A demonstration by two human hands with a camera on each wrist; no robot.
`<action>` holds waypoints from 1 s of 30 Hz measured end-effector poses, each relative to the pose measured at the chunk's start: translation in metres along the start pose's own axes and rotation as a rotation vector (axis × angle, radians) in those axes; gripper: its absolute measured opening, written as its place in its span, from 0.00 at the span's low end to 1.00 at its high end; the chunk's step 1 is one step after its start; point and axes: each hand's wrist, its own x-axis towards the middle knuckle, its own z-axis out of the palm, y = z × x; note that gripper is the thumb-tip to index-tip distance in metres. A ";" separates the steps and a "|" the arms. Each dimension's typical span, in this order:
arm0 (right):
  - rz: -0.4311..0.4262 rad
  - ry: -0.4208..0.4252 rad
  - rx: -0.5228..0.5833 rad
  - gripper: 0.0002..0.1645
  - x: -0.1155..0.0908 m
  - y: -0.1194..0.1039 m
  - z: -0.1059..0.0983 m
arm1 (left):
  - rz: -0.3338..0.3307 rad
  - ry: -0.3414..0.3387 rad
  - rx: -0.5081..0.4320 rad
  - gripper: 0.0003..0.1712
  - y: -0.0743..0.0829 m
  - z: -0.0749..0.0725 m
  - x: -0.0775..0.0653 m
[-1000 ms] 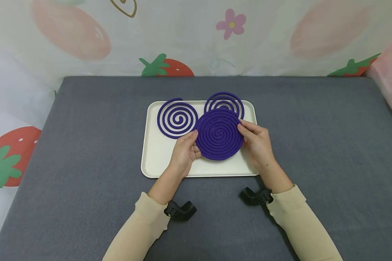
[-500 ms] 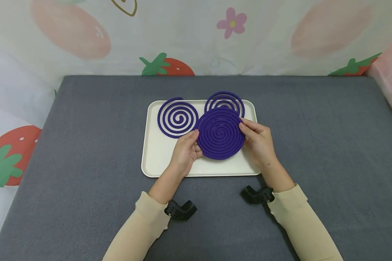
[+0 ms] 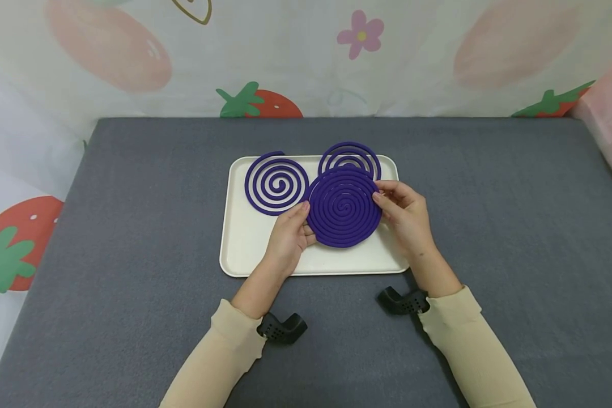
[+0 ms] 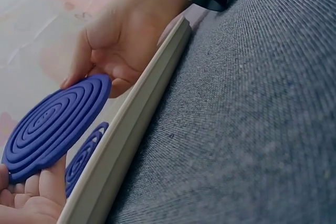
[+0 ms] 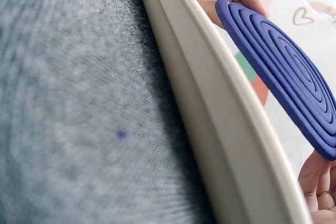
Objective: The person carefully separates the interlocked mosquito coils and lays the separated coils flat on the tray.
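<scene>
A tightly wound purple double mosquito coil (image 3: 344,207) is held up over a cream tray (image 3: 255,249), its flat face tilted toward the head camera. My left hand (image 3: 287,238) grips its left edge, thumb on top and fingers beneath. At the upper right edge my right hand (image 3: 407,221) pinches it between thumb and fingers. On the tray lie two looser single coils: one coil (image 3: 277,185) at the back left, another coil (image 3: 350,148) at the back right, partly hidden by the held one. The left wrist view shows the held coil (image 4: 58,124) raised above the tray wall.
Grey cloth covers the table (image 3: 132,226) around the tray. Both single coils overlap the tray's back rim. Black wrist cameras (image 3: 284,329) hang under both wrists. A patterned curtain (image 3: 413,62) stands behind the table, and a small purple speck (image 5: 122,134) lies on the cloth.
The held coil has shifted very slightly right. My right hand has moved a little up and right, its fingers bending more at the edge. My left hand and the two single coils stay put.
</scene>
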 end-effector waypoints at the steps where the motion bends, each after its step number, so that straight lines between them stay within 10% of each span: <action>1: -0.007 0.000 -0.003 0.21 0.000 0.000 0.000 | -0.004 -0.009 -0.017 0.19 0.000 0.000 0.000; 30: -0.010 -0.006 0.095 0.18 0.001 0.000 -0.003 | 0.013 -0.189 -0.052 0.24 0.000 -0.005 -0.002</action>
